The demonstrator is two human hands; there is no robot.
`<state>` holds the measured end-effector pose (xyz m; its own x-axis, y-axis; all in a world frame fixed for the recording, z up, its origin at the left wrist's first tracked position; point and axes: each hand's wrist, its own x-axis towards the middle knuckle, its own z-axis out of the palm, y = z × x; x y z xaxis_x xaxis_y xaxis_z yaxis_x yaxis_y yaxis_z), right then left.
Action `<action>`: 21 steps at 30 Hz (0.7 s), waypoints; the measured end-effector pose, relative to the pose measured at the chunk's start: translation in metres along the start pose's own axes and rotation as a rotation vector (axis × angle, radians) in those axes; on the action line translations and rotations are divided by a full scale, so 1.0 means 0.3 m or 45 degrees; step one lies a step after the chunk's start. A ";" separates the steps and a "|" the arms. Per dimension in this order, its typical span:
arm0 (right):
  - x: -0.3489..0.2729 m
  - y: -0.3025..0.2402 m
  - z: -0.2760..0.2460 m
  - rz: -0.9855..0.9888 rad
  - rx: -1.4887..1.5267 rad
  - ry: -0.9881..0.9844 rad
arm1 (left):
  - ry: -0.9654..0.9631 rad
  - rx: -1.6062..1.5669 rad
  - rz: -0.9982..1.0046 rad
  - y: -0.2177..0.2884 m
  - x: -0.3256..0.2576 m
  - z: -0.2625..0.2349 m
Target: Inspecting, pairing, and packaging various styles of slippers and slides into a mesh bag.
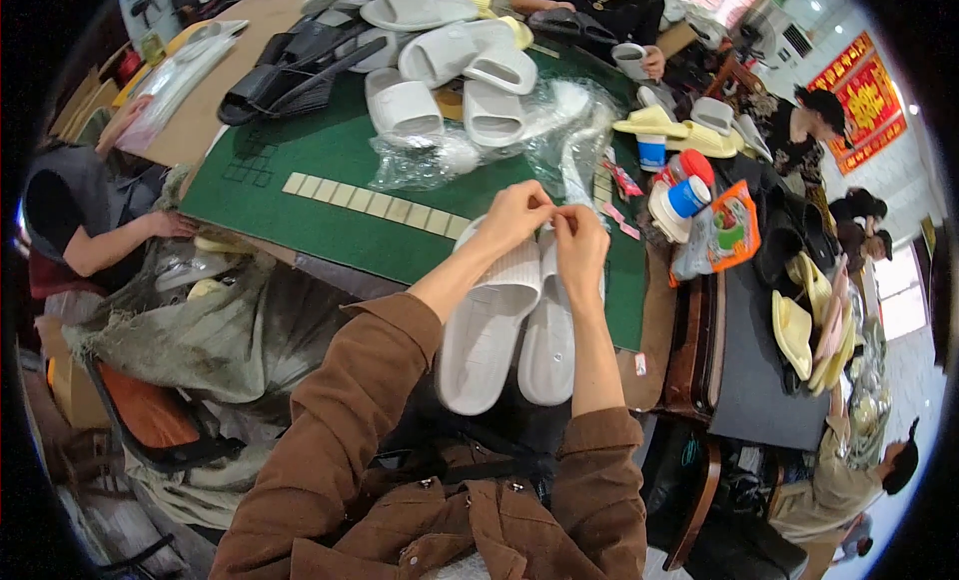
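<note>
Hands [547,220] pinch plastic bag [579,150] | 2 grey slippers [509,325] beneath | cups [671,175] right

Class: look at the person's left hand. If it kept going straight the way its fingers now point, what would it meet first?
The left hand points right, toward the right hand, fingertips almost meeting over the pale slippers. It would meet the right hand's fingers first, probably along with the clear plastic bag they seem to pinch; depth is unclear.

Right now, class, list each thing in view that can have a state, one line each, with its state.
Left hand: pinching the clear bag's edge.
Right hand: pinching the same edge.
Clear bag: held up, empty, mouth not clearly seen.
Grey slippers: paired side by side, soles up, unbagged.
White slippers: heaped loose on the table.
Green table: covered with a mat.
</note>
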<state>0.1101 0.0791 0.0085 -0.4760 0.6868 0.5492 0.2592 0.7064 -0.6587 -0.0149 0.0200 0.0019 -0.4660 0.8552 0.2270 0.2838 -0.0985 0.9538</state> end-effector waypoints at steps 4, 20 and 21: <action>0.002 -0.016 0.009 0.032 0.020 -0.049 | 0.068 -0.002 0.135 -0.010 -0.031 -0.029; -0.005 -0.004 0.010 0.127 0.126 -0.105 | 0.984 1.498 -0.688 -0.514 -0.858 -1.254; -0.007 -0.001 0.012 0.140 0.088 -0.113 | 0.798 1.731 -0.926 -0.553 -0.910 -1.248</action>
<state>0.1080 0.0769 0.0057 -0.5210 0.7396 0.4262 0.2573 0.6121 -0.7477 -0.2484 -0.3877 -0.1445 -0.9659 0.1643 0.2003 0.1886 0.9759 0.1093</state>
